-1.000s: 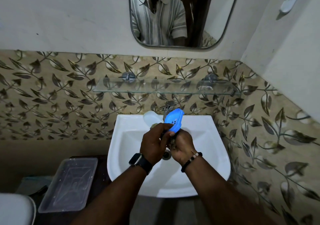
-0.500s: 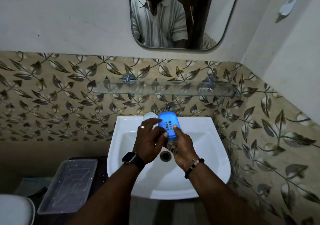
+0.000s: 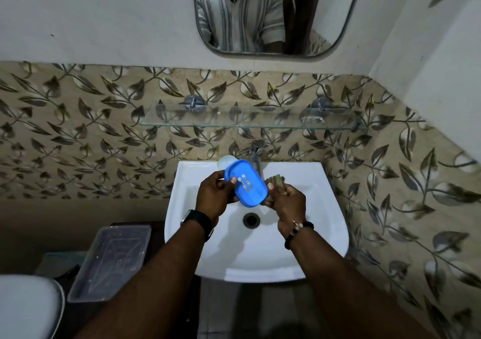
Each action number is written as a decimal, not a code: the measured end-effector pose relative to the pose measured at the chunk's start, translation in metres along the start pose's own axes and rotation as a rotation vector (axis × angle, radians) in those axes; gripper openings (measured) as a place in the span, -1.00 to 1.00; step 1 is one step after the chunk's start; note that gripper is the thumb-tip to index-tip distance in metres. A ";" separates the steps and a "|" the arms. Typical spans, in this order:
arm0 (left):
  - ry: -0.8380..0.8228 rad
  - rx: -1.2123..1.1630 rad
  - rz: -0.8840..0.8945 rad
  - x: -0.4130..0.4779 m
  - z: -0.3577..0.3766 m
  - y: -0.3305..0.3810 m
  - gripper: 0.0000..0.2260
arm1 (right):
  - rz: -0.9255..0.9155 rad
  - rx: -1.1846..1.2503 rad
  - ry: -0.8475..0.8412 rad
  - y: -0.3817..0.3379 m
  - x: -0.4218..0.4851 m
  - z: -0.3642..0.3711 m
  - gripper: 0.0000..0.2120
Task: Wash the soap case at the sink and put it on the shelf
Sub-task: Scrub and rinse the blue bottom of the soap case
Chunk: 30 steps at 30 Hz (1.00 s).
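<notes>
A blue oval soap case (image 3: 246, 183) with slots in its face is held over the white sink (image 3: 325, 234). My left hand (image 3: 214, 195) grips its left end, thumb on the face. My right hand (image 3: 286, 203) sits at the case's right edge and is closed around a greenish-brown scrub pad (image 3: 276, 180). The tap (image 3: 255, 156) stands just behind the case; no water stream is visible. The glass shelf (image 3: 252, 119) is mounted on the tiled wall above the tap.
A pale round object (image 3: 226, 160) rests on the sink's back left rim. A clear plastic tray (image 3: 112, 263) lies left of the sink, with a white toilet lid (image 3: 26, 307) at the bottom left. A mirror (image 3: 273, 13) hangs above.
The case was turned from edge-on and upright to lying flatter with its slotted face up, and moved slightly left. My right hand shifted to the right of the case, exposing the scrub pad.
</notes>
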<state>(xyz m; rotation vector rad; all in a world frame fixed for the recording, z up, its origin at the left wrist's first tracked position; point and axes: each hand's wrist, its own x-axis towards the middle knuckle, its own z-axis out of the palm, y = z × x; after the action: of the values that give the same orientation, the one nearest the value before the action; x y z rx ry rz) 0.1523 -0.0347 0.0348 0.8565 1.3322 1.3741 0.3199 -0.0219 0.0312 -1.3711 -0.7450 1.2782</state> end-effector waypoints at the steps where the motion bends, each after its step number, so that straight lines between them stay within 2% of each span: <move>1: 0.002 0.020 0.007 -0.002 0.002 -0.002 -0.80 | -0.026 -0.029 -0.023 0.002 0.001 0.000 -0.95; 4: -0.056 0.088 -0.003 -0.007 0.004 -0.006 -0.79 | -0.095 -0.236 -0.087 0.005 0.008 -0.002 -0.87; 6: -0.132 0.122 -0.009 -0.011 0.005 -0.008 -0.82 | -0.204 -0.431 -0.097 0.000 0.011 -0.001 -0.77; 8: -0.156 0.110 -0.010 -0.014 0.006 -0.008 -0.85 | -0.417 -0.633 -0.107 -0.007 0.010 -0.001 -0.75; 12: -0.104 -0.006 -0.028 -0.012 0.006 -0.002 -0.86 | -0.986 -0.907 -0.127 0.000 -0.002 -0.011 -0.66; 14: -0.074 -0.055 -0.037 -0.010 0.003 0.001 -0.86 | -1.117 -0.966 -0.132 0.008 -0.009 -0.018 -0.63; 16: -0.074 -0.053 -0.047 -0.011 0.001 -0.001 -0.85 | -1.140 -1.012 -0.164 0.011 -0.014 -0.017 -0.60; 22: -0.151 0.027 -0.082 -0.018 0.003 -0.009 -0.83 | -1.251 -1.110 -0.350 0.012 -0.015 -0.008 -0.77; 24: -0.161 0.053 -0.046 -0.018 0.002 -0.004 -0.86 | -1.265 -1.230 -0.334 0.008 -0.012 -0.010 -0.69; 26: -0.105 0.039 0.005 -0.016 0.003 0.000 -0.86 | -1.200 -1.309 -0.231 0.002 -0.017 -0.006 -0.63; 28: -0.008 -0.026 0.024 -0.015 0.005 0.000 -0.86 | -1.112 -1.365 -0.121 0.001 -0.025 0.001 -0.75; 30: 0.050 -0.040 0.033 -0.015 0.003 -0.004 -0.84 | -0.961 -1.412 -0.143 0.002 -0.035 0.007 -0.92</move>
<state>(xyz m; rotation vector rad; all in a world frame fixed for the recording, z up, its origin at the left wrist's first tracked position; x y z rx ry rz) 0.1597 -0.0482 0.0333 0.8256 1.3294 1.4517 0.3051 -0.0530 0.0398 -1.5167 -2.2820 -0.0929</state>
